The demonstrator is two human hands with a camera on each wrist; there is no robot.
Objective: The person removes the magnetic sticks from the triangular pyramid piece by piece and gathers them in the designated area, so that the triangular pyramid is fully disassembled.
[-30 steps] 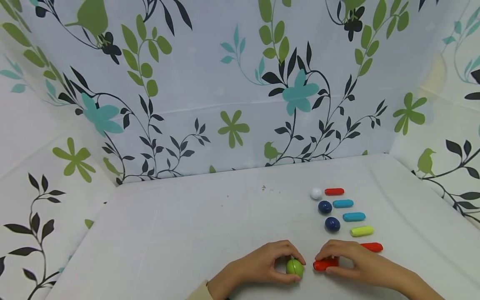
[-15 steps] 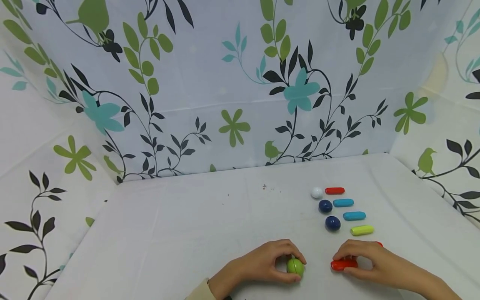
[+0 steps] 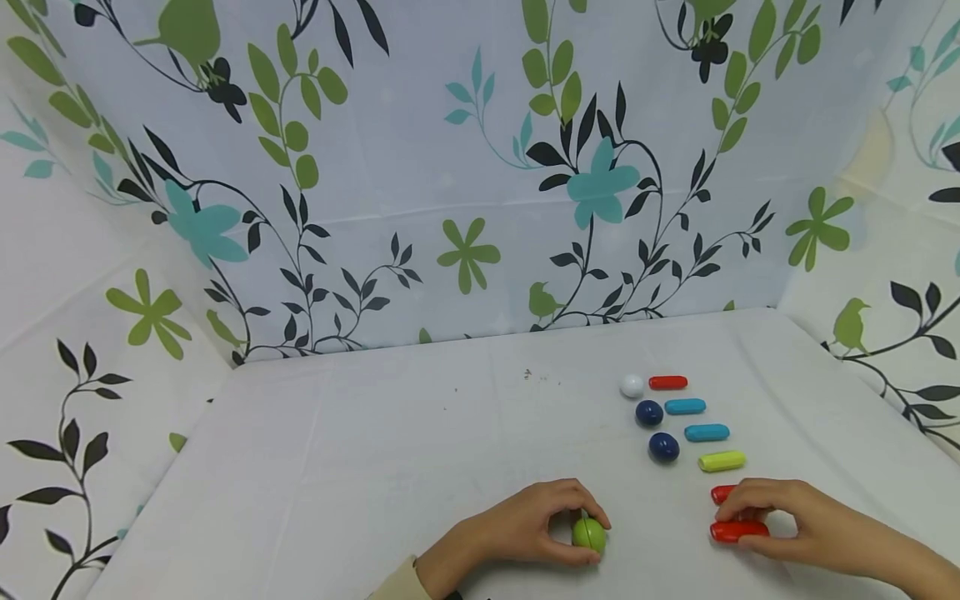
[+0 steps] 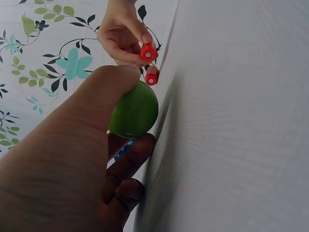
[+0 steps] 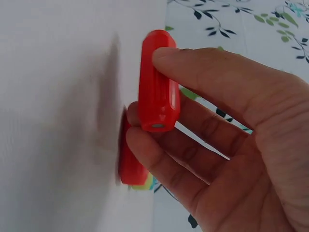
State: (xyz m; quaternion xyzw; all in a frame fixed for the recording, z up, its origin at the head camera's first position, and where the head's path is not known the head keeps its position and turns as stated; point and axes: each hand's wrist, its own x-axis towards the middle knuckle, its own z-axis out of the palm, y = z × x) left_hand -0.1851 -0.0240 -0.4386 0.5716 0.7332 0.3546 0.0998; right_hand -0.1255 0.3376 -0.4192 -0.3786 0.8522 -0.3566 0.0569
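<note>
My left hand pinches a green ball between thumb and fingers, low at the front of the table. In the left wrist view the ball shows smooth and round just by the table surface. To the right, my right hand pinches a red rod with faceted sides. The right wrist view shows this rod under the thumb, with a small grey dot on its end. A second red rod lies just behind it on the table, partly hidden by the right hand's fingers.
Behind the right hand lie a yellow rod, a blue rod, another blue rod and a red rod. Left of them sit a dark blue ball, another dark blue ball and a white ball. A patterned curtain backs the table.
My right hand has moved rightward with the red rod, away from the green ball, and now sits in front of the other red rod. The left hand stays in place.
</note>
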